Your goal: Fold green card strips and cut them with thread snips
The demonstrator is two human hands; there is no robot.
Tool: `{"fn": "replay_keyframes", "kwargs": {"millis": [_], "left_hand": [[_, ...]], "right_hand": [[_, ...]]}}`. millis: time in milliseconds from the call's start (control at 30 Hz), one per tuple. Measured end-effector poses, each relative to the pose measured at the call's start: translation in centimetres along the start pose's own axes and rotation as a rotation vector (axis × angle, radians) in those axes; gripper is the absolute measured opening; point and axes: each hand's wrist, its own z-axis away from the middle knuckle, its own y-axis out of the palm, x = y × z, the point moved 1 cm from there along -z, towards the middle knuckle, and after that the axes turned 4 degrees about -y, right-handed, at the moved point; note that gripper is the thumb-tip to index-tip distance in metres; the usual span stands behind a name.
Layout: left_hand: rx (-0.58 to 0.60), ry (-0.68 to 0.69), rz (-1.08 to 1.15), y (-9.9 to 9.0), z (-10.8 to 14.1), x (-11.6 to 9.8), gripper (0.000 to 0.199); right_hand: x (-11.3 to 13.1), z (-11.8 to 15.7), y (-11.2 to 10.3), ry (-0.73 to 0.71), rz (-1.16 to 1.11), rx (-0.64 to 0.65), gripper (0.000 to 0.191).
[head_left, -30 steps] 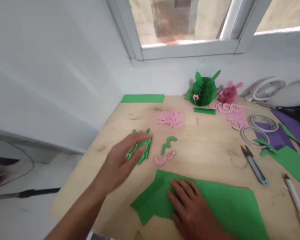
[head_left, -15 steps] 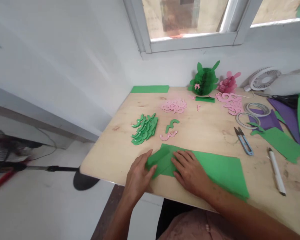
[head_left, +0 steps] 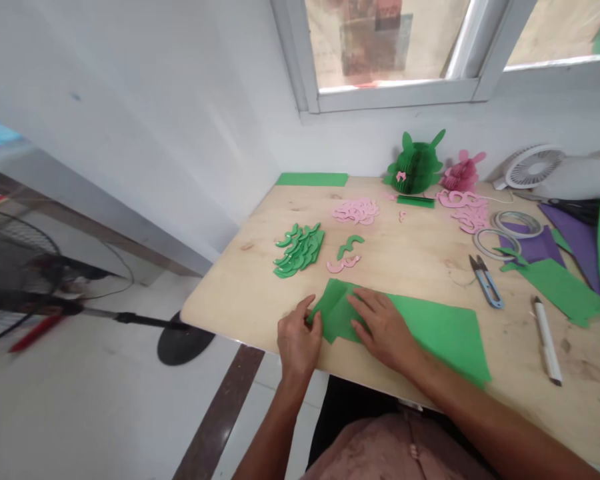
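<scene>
A long green sheet of paper (head_left: 437,330) lies along the table's near edge, its left end folded and slightly raised. My left hand (head_left: 300,340) is closed at that left end, the edge pinched between thumb and fingers. Spread over the folded part, my right hand (head_left: 384,328) rests on the paper with fingers apart. Beyond the sheet are a pink wavy cutout (head_left: 344,265), a green wavy cutout (head_left: 350,246) and a pile of green scalloped cutouts (head_left: 299,250).
Thread snips (head_left: 486,281) and a white marker (head_left: 548,341) lie to the right, near tape rolls (head_left: 497,243) and green scraps (head_left: 555,287). At the back stand a green honeycomb paper figure (head_left: 415,167), a pink one (head_left: 463,172) and a small fan (head_left: 535,167).
My left hand has gone from resting open beside the paper's left end to pinching its edge. The folded end has shifted, and the view has turned slightly left.
</scene>
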Motion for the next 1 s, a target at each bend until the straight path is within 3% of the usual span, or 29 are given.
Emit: {"fn": "replay_keyframes", "kwargs": {"millis": [167,300,700,1000], "left_hand": [[-0.168,0.169,-0.125,0.9,0.9,-0.7,0.03],[-0.236,0.246,-0.143,1.3,1.3,-0.9,0.025],[-0.038,0.187,-0.182,1.3,1.3,-1.5,0.023],[-0.04,0.209,-0.2,1.3,1.3,-1.5,0.023]], "right_hand": [[0.3,0.1,0.0,-0.035,0.084,0.046,0.042],[0.4,0.1,0.1,-0.042,0.12,0.069,0.041],[0.7,-0.2,-0.3,-0.026,0.11,0.096,0.039],[0.9,-0.2,-0.3,-0.018,0.155,0.114,0.035]]}}
